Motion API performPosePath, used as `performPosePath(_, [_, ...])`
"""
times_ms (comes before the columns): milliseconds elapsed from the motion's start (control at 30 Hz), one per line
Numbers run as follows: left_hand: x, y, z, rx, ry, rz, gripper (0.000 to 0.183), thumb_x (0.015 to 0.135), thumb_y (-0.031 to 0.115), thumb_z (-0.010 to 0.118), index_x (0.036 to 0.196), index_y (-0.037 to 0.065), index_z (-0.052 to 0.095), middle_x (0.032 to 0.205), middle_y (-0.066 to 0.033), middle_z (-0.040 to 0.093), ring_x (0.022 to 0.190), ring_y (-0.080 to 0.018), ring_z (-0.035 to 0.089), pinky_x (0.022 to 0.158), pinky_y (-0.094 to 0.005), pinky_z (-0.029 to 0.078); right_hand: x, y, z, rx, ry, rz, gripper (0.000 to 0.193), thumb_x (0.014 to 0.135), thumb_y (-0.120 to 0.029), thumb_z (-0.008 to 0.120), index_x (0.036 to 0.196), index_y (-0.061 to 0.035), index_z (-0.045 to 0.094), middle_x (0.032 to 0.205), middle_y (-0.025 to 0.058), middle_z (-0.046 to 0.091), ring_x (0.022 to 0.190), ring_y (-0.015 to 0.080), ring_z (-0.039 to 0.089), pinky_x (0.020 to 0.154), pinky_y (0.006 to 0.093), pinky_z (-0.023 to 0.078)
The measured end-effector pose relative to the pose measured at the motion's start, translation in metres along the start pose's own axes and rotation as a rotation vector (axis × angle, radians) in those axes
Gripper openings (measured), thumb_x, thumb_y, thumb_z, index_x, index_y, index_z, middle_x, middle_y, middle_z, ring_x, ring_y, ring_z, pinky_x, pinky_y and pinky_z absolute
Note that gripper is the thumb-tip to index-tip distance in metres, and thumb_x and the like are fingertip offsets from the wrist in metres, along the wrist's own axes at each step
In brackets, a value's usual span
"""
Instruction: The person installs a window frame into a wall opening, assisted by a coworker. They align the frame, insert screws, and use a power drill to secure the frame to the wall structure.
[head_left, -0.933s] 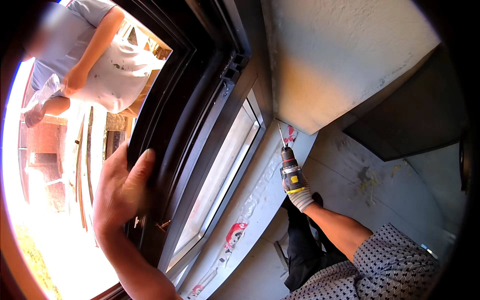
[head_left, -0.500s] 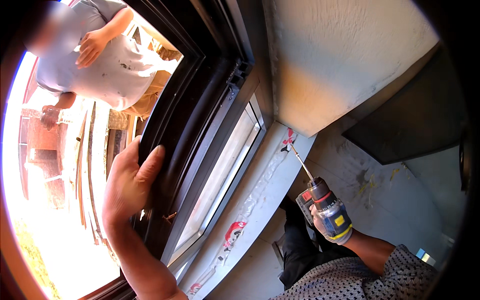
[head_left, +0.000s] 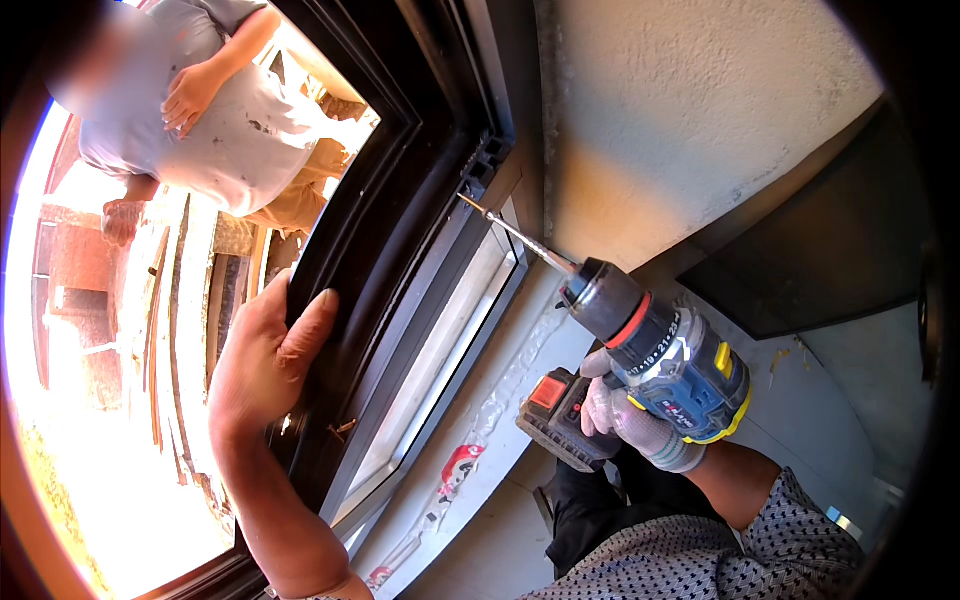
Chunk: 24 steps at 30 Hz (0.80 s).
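Observation:
My bare left hand (head_left: 258,365) is closed round the outer edge of a dark brown window frame (head_left: 375,235), its thumb lying on the inner face. In my right hand (head_left: 648,428), which wears a pale glove, is a blue and black cordless drill (head_left: 655,345) with a yellow trim. Its long bit (head_left: 520,238) points up and left. The bit's tip overlaps the frame near a black corner piece (head_left: 485,160); whether they touch I cannot tell. A small coppery screw (head_left: 343,428) sticks out of the frame lower down.
Another person in a stained grey shirt (head_left: 215,140) stands outside, beyond the opening. A white sill (head_left: 425,530) with torn plastic film runs beneath the frame. A rough plaster wall (head_left: 680,130) rises at upper right, beside a dark panel (head_left: 810,240).
My right hand has raised the drill up and to the left, bringing its bit from over the sill to the frame. My left hand keeps its hold on the frame.

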<state>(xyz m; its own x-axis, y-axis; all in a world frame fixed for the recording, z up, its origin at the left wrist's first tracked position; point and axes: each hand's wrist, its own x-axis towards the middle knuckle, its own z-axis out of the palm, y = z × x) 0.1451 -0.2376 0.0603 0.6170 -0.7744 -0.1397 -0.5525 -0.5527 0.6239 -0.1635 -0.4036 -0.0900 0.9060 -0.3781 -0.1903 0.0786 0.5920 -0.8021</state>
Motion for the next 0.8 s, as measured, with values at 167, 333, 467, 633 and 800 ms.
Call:
performPosePath(167, [0.000, 0.002, -0.002, 0.006, -0.014, -0.030, 0.038, 0.108, 0.034, 0.063, 0.117, -0.002, 0.063, 0.088, -0.0077, 0.068, 0.083, -0.0137, 0.057, 0.079, -0.0322, 0.049, 0.016, -0.010, 0.014, -0.091, -0.031, -0.060, 0.054, 0.099, -0.025, 0.074, 0.136, 0.0053, 0.050, 0.078, 0.0037, 0.060, 0.068, 0.0130, 0.061, 0.069, 0.0351, 0.059])
performPosePath(333, [0.000, 0.002, -0.001, 0.028, -0.002, -0.009, 0.039, 0.108, 0.036, 0.062, 0.117, -0.002, 0.063, 0.087, -0.0076, 0.068, 0.083, -0.0133, 0.057, 0.078, -0.0323, 0.049, 0.030, -0.022, 0.026, 0.106, -0.025, 0.014, 0.046, 0.097, -0.019, 0.075, 0.132, 0.0030, 0.053, 0.090, 0.0053, 0.063, 0.070, 0.0103, 0.063, 0.071, 0.0307, 0.060])
performPosePath(467, [-0.001, 0.000, -0.001, 0.014, 0.002, 0.005, 0.040, 0.108, 0.037, 0.062, 0.117, -0.002, 0.063, 0.087, -0.0078, 0.068, 0.083, -0.0133, 0.057, 0.078, -0.0321, 0.049, 0.036, -0.025, 0.030, 0.132, -0.061, -0.005, 0.045, 0.097, -0.016, 0.074, 0.133, 0.0020, 0.053, 0.092, 0.0040, 0.064, 0.069, 0.0075, 0.062, 0.073, 0.0282, 0.059])
performPosePath(633, [0.000, 0.001, -0.001, 0.016, -0.013, -0.018, 0.040, 0.108, 0.037, 0.063, 0.116, -0.002, 0.063, 0.086, -0.0076, 0.067, 0.082, -0.0129, 0.057, 0.078, -0.0317, 0.049, 0.040, -0.034, 0.040, 0.107, -0.020, -0.002, 0.039, 0.098, -0.015, 0.073, 0.128, 0.0038, 0.058, 0.076, 0.0003, 0.061, 0.068, 0.0078, 0.061, 0.072, 0.0286, 0.059])
performPosePath(800, [-0.002, 0.001, -0.001, 0.002, 0.001, -0.010, 0.040, 0.108, 0.037, 0.063, 0.116, -0.002, 0.063, 0.086, -0.0070, 0.067, 0.081, -0.0127, 0.056, 0.077, -0.0314, 0.049, 0.043, -0.038, 0.042, 0.098, -0.030, 0.018, 0.037, 0.098, -0.014, 0.073, 0.129, 0.0021, 0.059, 0.075, 0.0011, 0.061, 0.066, 0.0089, 0.061, 0.072, 0.0298, 0.059])
